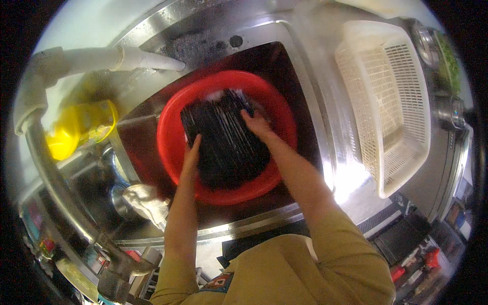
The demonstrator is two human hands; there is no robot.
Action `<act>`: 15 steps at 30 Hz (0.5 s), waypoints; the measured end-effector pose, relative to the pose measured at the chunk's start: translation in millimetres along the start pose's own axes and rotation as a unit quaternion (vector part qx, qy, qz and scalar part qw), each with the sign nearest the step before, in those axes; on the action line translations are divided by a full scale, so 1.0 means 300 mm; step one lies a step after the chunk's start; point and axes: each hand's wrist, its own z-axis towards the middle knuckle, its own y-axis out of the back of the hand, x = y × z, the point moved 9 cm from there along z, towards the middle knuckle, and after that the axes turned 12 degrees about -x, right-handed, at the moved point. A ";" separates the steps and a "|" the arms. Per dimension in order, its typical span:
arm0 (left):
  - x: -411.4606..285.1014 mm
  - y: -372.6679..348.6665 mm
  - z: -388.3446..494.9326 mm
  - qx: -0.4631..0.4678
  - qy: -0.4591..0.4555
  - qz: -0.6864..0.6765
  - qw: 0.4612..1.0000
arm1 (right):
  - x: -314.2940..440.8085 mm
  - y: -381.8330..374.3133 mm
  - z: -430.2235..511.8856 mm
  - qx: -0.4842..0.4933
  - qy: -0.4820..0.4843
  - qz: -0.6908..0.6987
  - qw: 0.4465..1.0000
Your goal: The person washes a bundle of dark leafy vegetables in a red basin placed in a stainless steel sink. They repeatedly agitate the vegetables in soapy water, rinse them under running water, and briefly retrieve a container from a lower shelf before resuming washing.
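A round red plastic basin [170,110] sits in a metal sink, over dark reddish contents or a dark sink bottom. Inside the basin lies a dark, ribbed, rectangular object [225,141], glossy with streaks; what it is cannot be made out. My left hand [193,150] grips its left edge, thumb on top and the other fingers hidden. At the upper right edge, my right hand [256,121] holds it with the thumb on top; some of its fingers are out of sight. Something pale shows behind the object's far edge.
A white plastic basket [381,152] stands on the metal counter at the right. At the left, a white pipe [152,60] reaches over the sink. Beside it is a yellow plastic container [78,124]. A white cloth [146,200] lies near my left forearm.
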 end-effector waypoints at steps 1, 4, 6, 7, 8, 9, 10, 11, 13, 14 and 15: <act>0.019 -0.012 -0.004 -0.007 0.019 -0.004 1.000 | 0.006 -0.019 -0.020 0.012 0.005 0.002 1.000; 0.048 -0.046 -0.041 -0.032 0.058 0.003 0.998 | 0.051 -0.096 -0.152 0.066 -0.042 -0.036 0.996; 0.066 -0.092 -0.081 0.019 0.092 -0.057 0.994 | 0.123 -0.120 -0.228 0.097 -0.023 -0.053 0.994; 0.065 -0.106 -0.099 0.050 0.098 -0.089 0.990 | 0.154 -0.130 -0.266 0.104 -0.008 -0.046 0.993; 0.063 -0.101 -0.117 0.066 0.102 -0.127 0.984 | 0.180 -0.131 -0.281 0.110 0.012 -0.032 0.993; 0.062 -0.091 -0.133 0.085 0.106 -0.158 0.978 | 0.180 -0.132 -0.283 0.122 0.011 -0.027 0.992; 0.080 -0.071 -0.136 0.074 0.142 -0.179 0.971 | 0.169 -0.132 -0.265 0.134 0.012 -0.017 0.991; 0.061 -0.057 -0.129 0.085 0.111 -0.167 0.976 | 0.152 -0.137 -0.249 0.157 0.025 -0.006 0.987; 0.044 0.000 -0.096 0.041 0.096 -0.130 0.986 | 0.072 -0.050 -0.119 0.037 0.043 -0.111 0.992; 0.031 0.005 -0.068 0.028 0.102 -0.116 0.988 | 0.009 -0.016 -0.054 -0.009 0.004 -0.187 0.982; 0.013 0.000 -0.052 0.019 0.077 -0.082 0.993 | 0.007 -0.016 -0.004 -0.002 0.042 -0.100 0.994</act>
